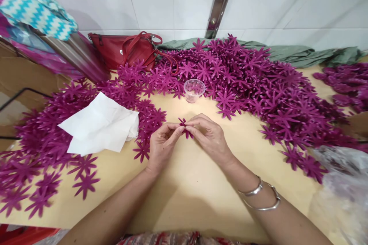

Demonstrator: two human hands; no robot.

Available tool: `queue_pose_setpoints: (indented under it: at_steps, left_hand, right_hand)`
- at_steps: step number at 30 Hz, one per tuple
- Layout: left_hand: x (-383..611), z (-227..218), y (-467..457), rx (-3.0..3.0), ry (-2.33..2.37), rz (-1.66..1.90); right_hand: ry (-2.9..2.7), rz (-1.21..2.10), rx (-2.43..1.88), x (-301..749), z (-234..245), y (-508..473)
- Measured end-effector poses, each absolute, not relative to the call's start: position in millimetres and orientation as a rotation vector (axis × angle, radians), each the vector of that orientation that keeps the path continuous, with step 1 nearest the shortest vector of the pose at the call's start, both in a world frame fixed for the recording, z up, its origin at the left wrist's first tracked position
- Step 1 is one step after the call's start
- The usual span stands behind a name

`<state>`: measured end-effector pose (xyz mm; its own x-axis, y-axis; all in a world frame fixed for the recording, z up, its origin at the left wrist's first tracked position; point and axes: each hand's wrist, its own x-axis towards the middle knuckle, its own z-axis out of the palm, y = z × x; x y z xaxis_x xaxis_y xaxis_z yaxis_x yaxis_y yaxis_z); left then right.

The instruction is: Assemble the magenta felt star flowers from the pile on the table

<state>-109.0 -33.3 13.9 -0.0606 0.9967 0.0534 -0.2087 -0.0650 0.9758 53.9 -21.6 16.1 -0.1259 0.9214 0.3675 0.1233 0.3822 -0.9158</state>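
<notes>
Between my two hands is one small purple flower-shaped piece (187,133), its narrow petals sticking out above and below my fingertips. My left hand (163,142) pinches it from the left between thumb and forefinger. From the other side my right hand (209,138) pinches it the same way, fingertips almost touching those of the left. The middle of the piece is hidden by the fingers. Just beyond the hands stands a small clear plastic cup (194,91); what is in it, I cannot make out. Two silver bangles (260,195) circle my right forearm.
Heaps of purple flower pieces (244,72) curve round the back and both sides of the pale table (184,199). White paper (100,126) lies on the left heap. A red handbag (123,49) is at the back, green cloth (301,53) along the wall, clear plastic bags (345,183) at right.
</notes>
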Motion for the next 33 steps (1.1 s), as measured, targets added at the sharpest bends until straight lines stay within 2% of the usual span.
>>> queue_pose_setpoints:
  at_steps: [9, 17, 25, 33]
  left_hand:
    - [-108, 14, -33, 1.018, 1.029, 1.380]
    - [-107, 14, -33, 1.003, 1.025, 1.389]
    - [-107, 11, -33, 1.017, 1.053, 1.387]
    - [-106, 14, -33, 1.058, 1.033, 1.391]
  right_hand:
    - [-1.548, 0.917, -1.000, 52, 12, -22]
    - [-1.873, 0.359, -1.053, 51, 21, -25]
    - [-1.710, 0.649, -1.104, 49, 22, -26]
    - [-1.715, 0.625, -1.115, 50, 23, -26]
